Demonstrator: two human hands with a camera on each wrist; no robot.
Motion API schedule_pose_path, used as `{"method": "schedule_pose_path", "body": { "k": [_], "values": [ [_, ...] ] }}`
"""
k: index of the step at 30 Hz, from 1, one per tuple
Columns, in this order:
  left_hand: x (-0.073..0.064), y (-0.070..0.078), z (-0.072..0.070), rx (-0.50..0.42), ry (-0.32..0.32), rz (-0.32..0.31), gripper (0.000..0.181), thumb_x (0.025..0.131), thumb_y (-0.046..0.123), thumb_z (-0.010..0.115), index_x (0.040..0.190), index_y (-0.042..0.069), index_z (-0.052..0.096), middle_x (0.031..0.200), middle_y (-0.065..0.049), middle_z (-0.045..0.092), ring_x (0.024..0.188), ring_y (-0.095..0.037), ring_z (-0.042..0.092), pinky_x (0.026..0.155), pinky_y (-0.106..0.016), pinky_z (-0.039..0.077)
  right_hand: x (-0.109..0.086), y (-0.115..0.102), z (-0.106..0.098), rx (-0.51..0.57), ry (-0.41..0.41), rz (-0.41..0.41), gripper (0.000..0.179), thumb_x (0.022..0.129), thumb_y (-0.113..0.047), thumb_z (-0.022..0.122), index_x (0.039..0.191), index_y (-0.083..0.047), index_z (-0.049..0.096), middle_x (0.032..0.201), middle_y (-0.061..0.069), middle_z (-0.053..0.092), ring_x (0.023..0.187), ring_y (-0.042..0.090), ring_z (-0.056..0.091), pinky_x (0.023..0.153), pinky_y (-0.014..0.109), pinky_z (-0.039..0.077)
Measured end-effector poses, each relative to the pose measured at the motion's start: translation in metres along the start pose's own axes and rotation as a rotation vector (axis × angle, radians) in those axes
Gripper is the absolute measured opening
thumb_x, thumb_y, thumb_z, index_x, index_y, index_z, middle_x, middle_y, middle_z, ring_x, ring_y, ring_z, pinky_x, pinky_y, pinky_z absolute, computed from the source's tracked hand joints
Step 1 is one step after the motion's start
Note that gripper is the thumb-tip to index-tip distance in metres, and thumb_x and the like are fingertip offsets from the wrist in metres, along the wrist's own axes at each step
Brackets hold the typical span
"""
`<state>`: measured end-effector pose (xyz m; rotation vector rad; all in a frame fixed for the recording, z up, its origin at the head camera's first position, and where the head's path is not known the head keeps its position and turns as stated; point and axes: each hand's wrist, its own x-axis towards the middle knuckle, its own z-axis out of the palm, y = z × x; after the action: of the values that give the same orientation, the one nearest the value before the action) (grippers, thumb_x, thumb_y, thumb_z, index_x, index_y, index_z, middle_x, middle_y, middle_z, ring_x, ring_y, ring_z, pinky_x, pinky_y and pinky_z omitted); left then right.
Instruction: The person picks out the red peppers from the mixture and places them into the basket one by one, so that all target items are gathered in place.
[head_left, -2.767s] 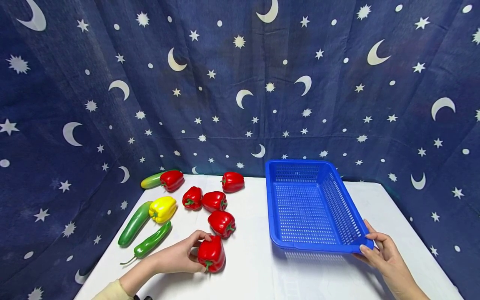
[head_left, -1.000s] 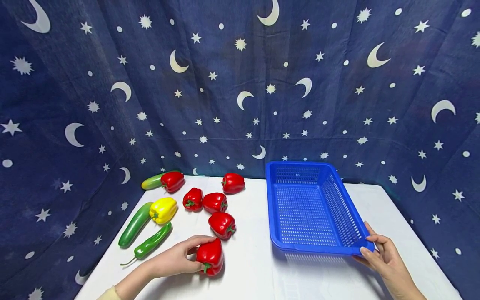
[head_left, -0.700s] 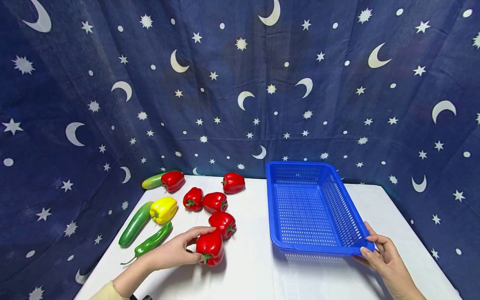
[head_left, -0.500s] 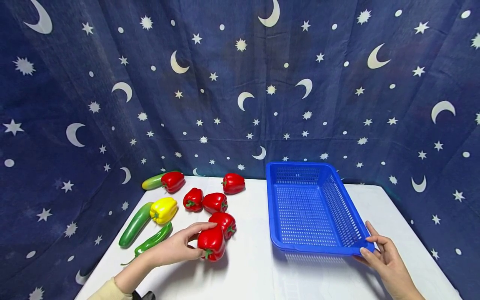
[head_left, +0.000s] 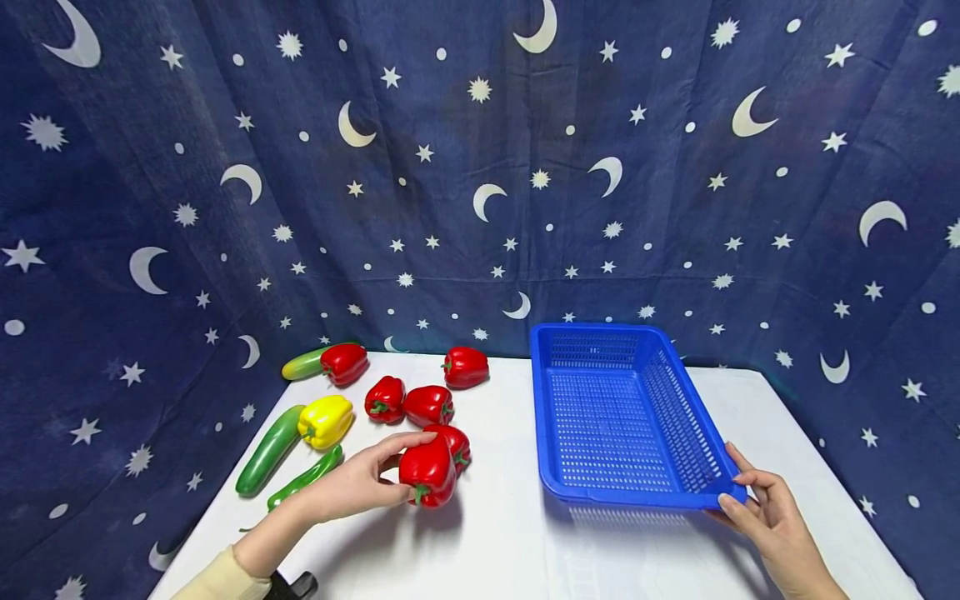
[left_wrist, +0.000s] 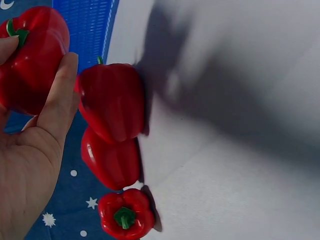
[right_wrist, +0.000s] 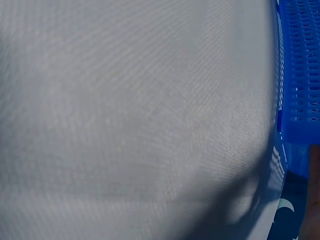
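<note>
In the head view my left hand (head_left: 360, 482) grips a red bell pepper (head_left: 427, 472), thumb near its green stem and fingers over its top. A shadow lies below it, and the left wrist view shows this held pepper (left_wrist: 35, 60) raised off the cloth. Partly hidden behind it is another red pepper (head_left: 459, 445). My right hand (head_left: 780, 525) pinches the near right corner of a blue plastic basket (head_left: 637, 497), thumb on the rim and fingers beneath. No vegetable shows inside the basket. The right wrist view catches only a finger (right_wrist: 313, 195) and the basket's perforated side.
More red peppers (head_left: 429, 406) lie on the white table (head_left: 502, 533) at centre left and back. A yellow pepper (head_left: 326, 421), a cucumber (head_left: 268, 450), a green chili pepper (head_left: 306, 478) and a yellow-green cucumber (head_left: 303, 364) lie farther left. A starry blue curtain (head_left: 480, 150) surrounds the table.
The left hand has taken a firmer hold of the nearest red pepper and lifted it, moving it slightly away from me and to the right. Right hand and basket stay in place.
</note>
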<state>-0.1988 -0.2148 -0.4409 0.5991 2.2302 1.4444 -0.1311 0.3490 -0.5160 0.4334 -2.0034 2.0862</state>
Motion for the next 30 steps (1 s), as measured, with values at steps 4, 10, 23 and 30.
{"method": "schedule_pose_path", "body": {
  "k": [4,10,23,30],
  "values": [
    [0.004,0.006,-0.001,-0.008,0.008,0.023,0.066,0.091,0.014,0.074,0.150,0.032,0.051,0.150,-0.009,0.047,0.129,-0.032,0.051,0.090,-0.034,0.057,-0.001,-0.001,0.000,-0.007,0.002,-0.001,0.029,0.102,0.015,0.044,0.124,-0.002,0.036,0.165,-0.006,0.028,0.126,0.000,0.055,0.085,0.032,0.059],
    [0.014,0.016,-0.004,-0.026,0.050,0.031,0.064,0.091,0.013,0.074,0.148,0.032,0.053,0.155,-0.008,0.041,0.132,-0.036,0.049,0.092,-0.034,0.056,-0.001,-0.001,0.001,-0.016,0.012,0.022,0.028,0.103,0.013,0.044,0.124,-0.003,0.036,0.166,-0.006,0.026,0.125,-0.002,0.055,0.085,0.030,0.059],
    [0.044,0.041,-0.010,0.010,0.120,0.053,0.071,0.089,0.013,0.073,0.150,0.038,0.048,0.138,-0.007,0.054,0.119,-0.029,0.054,0.089,-0.038,0.055,0.000,0.002,0.001,-0.017,0.004,0.013,0.027,0.103,0.013,0.044,0.124,-0.003,0.037,0.166,-0.006,0.026,0.125,-0.001,0.055,0.085,0.029,0.059],
    [0.058,0.056,-0.014,-0.008,0.132,0.061,0.073,0.090,0.013,0.073,0.151,0.040,0.046,0.129,-0.009,0.061,0.114,-0.029,0.060,0.091,-0.039,0.056,0.000,0.001,0.001,-0.012,-0.004,0.009,0.027,0.103,0.013,0.043,0.124,-0.003,0.036,0.166,-0.005,0.025,0.127,0.000,0.054,0.086,0.030,0.059]
  ]
}}
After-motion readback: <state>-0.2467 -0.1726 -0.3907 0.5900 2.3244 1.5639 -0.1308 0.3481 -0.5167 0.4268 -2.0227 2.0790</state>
